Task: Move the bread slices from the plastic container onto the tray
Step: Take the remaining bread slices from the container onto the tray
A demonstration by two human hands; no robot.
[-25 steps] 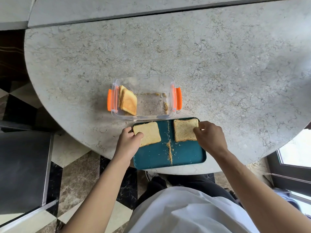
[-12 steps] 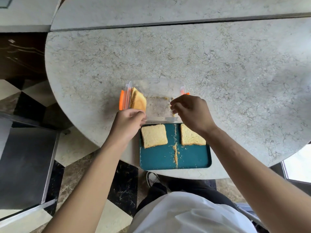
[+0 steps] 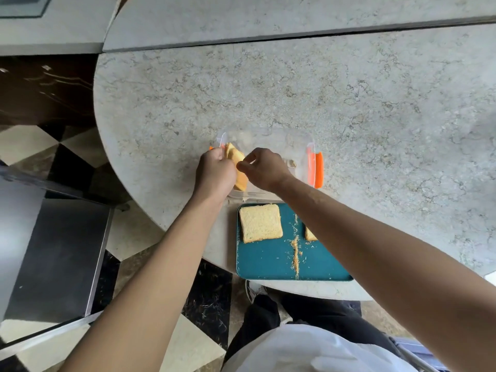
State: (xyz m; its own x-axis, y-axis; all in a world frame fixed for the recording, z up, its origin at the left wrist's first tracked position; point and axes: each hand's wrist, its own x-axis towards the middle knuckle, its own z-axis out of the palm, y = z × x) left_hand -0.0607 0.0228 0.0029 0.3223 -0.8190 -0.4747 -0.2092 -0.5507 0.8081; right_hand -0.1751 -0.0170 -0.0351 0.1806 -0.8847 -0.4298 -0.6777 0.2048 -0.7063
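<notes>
- Both my hands reach into the clear plastic container with orange clips [image 3: 311, 167], far of the teal rectangular tray [image 3: 265, 264]
- My left hand [image 3: 214, 173] and right hand [image 3: 264, 167] pinch the leaning golden bread slices [image 3: 237, 163] at its left end
- Next, I judge: lift them gently onto the tray's bare near part

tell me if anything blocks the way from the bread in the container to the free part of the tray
Nothing visible does. The leaning slices sit in the open container, both hands at them, left hand and right hand. The tray is bare teal below its two slices, only crumbs.
</notes>
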